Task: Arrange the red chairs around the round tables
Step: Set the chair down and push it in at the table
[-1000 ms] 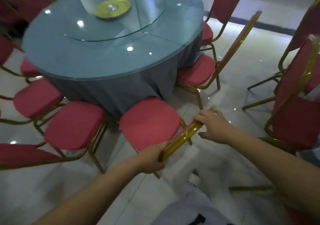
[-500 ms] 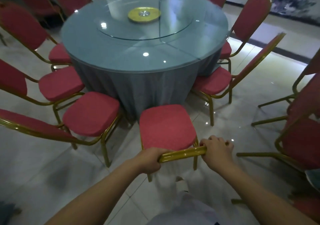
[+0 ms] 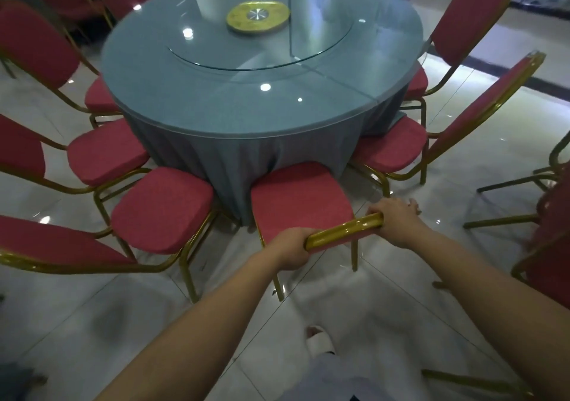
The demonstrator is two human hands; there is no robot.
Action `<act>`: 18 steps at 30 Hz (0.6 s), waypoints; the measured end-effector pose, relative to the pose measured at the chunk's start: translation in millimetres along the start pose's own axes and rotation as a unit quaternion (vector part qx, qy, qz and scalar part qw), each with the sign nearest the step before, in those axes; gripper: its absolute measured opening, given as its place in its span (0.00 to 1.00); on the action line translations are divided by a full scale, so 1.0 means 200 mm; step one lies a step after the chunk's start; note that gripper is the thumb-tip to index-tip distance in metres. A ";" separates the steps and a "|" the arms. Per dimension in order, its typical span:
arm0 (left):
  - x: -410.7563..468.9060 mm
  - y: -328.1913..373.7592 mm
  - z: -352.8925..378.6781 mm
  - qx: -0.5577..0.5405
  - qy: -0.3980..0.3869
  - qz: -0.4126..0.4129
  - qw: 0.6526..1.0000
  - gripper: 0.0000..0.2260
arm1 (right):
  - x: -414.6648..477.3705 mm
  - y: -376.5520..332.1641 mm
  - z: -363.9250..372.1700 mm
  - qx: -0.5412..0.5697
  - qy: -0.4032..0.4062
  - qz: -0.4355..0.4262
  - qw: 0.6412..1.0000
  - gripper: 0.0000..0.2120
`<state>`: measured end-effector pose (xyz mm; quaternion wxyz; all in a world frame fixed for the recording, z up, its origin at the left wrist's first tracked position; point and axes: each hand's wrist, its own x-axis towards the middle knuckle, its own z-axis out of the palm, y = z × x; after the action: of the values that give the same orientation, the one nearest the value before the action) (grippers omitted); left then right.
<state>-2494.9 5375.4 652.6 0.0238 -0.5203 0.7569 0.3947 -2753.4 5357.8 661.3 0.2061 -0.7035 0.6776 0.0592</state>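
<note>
Table (image 3: 234, 113), round, glass-topped, w/ grey cloth (image 3: 222, 160) draped down its side: largest item and the ref. for chair spacing. Glass turntable (image 3: 324, 42) sits on top at centre and has no role in this step.

Red chair (image 3: 300, 200) in hand: seat front touches the cloth and appears tucked slightly under the table edge. It stands between 2 neighbour chairs, left one (image 3: 160, 212) and right one (image 3: 390, 149), near both but apart from them. Backrest faces the person and is seen almost edge-on from above.

Handling (est.):
- Metal tube frame w/ padded seat & back. Stiff, so it should not flex under a push.
- Wt. probably moderate, manageable w/ 2 hands.
- Legs on polished tile floor (image 3: 92, 323) should slide readily, so steer w/ small inputs.
- Risks: a leg clipping a neighbour's frame, or the seat dragging the cloth.
- Glossy gold finish may be slick in the palm.

Grip pt.: top rail (image 3: 342, 235) of backrest, 1 hand at each end. Wide spacing gives good turning control. A centre grip would give less.

Left hand (image 3: 291, 248): fingers curled round the left end of the rail, thumb not visible.

Right hand (image 3: 396, 220): wrapped over the right end of the rail, knuckles up. Fingertips are partly hidden, so how far they wrap can't be confirmed.
</note>
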 end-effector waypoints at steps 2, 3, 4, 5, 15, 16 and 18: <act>0.01 -0.02 0.01 -0.010 0.001 -0.006 1.000 0.31 | 0.02 0.03 0.02 0.005 0.009 -0.013 1.000 0.05; 0.01 -0.04 0.01 -0.018 0.006 -0.008 1.000 0.31 | 0.02 0.03 0.02 0.009 0.015 -0.018 1.000 0.06; 0.00 -0.06 0.02 -0.029 0.013 -0.012 0.999 0.31 | 0.03 0.03 0.03 0.012 0.020 -0.021 1.000 0.08; 0.00 -0.08 0.03 -0.041 0.021 -0.016 0.999 0.31 | 0.03 0.03 0.02 0.012 0.021 -0.023 0.999 0.09; -0.04 -0.16 -0.02 -0.134 -0.041 -0.041 0.989 0.31 | -0.01 -0.13 -0.24 0.090 -0.189 -0.111 0.971 0.32; -0.06 -0.19 -0.04 -0.153 -0.047 -0.054 0.986 0.33 | -0.02 -0.20 -0.26 0.136 -0.192 -0.139 0.962 0.32; -0.14 -0.28 -0.08 -0.173 -0.044 -0.076 0.981 0.38 | -0.02 -0.37 -0.25 0.188 -0.150 -0.181 0.954 0.30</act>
<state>-2430.6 5379.6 643.7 -0.0033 -0.5552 0.6335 0.5389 -2691.7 5342.2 722.5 0.4410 -0.7459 0.4991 -0.0023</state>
